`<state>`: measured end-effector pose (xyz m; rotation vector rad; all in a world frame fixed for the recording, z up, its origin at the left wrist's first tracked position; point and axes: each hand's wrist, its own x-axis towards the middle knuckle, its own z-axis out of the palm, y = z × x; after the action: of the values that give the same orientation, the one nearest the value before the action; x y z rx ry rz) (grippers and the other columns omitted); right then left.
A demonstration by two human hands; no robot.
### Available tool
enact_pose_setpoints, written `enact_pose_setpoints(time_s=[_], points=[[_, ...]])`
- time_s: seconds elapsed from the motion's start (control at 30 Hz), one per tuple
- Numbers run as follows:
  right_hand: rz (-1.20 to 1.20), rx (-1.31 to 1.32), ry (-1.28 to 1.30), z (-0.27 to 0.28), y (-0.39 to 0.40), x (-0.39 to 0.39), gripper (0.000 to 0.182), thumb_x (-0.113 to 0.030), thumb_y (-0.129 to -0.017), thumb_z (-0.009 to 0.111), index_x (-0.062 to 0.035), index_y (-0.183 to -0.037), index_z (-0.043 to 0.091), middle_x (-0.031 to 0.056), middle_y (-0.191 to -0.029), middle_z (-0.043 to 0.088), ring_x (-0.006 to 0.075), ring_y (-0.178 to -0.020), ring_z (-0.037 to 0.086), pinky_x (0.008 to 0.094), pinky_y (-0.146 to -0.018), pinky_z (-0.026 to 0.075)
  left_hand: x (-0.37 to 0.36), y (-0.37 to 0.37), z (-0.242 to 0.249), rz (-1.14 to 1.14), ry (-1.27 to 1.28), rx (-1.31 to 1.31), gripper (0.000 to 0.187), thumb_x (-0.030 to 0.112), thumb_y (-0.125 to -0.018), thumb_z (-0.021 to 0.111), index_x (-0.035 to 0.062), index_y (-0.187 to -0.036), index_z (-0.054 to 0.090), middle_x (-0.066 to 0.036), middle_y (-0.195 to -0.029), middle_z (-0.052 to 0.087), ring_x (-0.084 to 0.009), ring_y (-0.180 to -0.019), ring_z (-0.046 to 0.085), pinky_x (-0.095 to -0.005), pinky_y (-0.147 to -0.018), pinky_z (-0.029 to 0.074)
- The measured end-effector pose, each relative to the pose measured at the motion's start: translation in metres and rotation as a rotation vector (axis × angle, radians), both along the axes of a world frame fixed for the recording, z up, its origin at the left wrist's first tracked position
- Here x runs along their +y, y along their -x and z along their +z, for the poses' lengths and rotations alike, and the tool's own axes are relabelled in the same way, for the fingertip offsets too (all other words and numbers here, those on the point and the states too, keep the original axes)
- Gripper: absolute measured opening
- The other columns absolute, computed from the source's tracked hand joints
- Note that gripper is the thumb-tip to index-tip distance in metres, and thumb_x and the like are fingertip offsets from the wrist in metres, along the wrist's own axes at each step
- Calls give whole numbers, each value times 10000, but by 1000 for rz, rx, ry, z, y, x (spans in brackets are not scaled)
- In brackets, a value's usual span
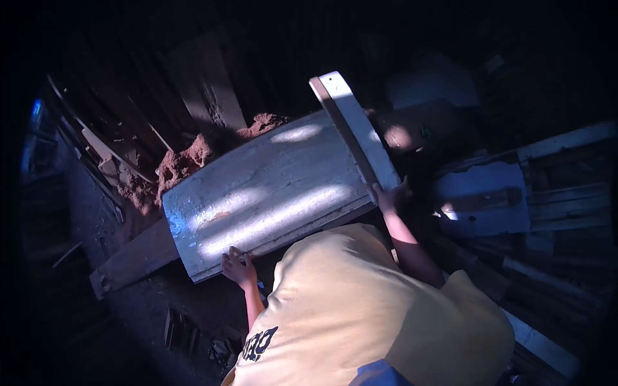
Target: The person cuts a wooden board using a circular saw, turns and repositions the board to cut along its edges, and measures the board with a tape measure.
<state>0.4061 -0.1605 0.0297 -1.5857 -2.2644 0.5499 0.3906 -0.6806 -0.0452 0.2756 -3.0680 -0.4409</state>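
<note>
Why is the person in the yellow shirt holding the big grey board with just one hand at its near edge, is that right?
Not quite: both hands are on it. The head view shows the left hand on the near edge of the big grey board, and the right hand at its right end, by the narrow plank lying across it. The yellow shirt is right.

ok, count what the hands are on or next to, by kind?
Large whitish boards: 1
Narrow white planks: 1
Reddish dirt heaps: 1
Hands on the wood: 2, left hand at the board's near edge, right hand at the plank's end
Total: 5
</note>
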Motion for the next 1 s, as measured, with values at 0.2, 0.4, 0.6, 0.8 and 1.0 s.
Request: enact_pose_setpoints(time_s=[0.2,0.4,0.6,0.8,1.0], points=[[-388,705,1242,-42,-43,46,464,-393,-936,802,-121,-1281,650,77,-1314,639,252,-1261,594,518,-1112,435,11,18,-5,157,39,-79,532,410,-917,738,141,-1352,592,-224,-1461,512,-414,-1392,433,-571,-1169,316],[-201,750,1120,-22,-62,48,554,-343,-937,806,-84,-1370,576,117,-1330,635,275,-1242,609,506,-1080,473,21,35,-12,189,82,-135,499,474,-934,703,219,-1349,597,-238,-1495,449,-431,-1437,366,-608,-1173,293],[-11,753,719,45,-68,79,345,-282,-884,860,-77,-1107,695,-18,-947,716,95,-842,676,269,-707,550,76,80,13,-91,-16,75,428,449,-973,691,161,-1288,671,-234,-1373,538,-413,-1363,444,-548,-1137,359],[-81,882,510,133,-102,168,401,-302,-907,849,-64,-1187,688,10,-1031,727,74,-899,659,260,-755,525,243,147,50,-560,-222,151,427,376,-1006,693,133,-1354,649,-186,-1370,589,-402,-1307,482,-556,-1118,362],[-436,755,17,179,-250,214,418,-213,-892,865,18,-1175,663,105,-1061,746,159,-993,694,308,-910,546,345,168,49,-797,-172,-26,450,431,-1023,657,139,-1364,644,-205,-1368,577,-396,-1318,493,-581,-1138,343]])
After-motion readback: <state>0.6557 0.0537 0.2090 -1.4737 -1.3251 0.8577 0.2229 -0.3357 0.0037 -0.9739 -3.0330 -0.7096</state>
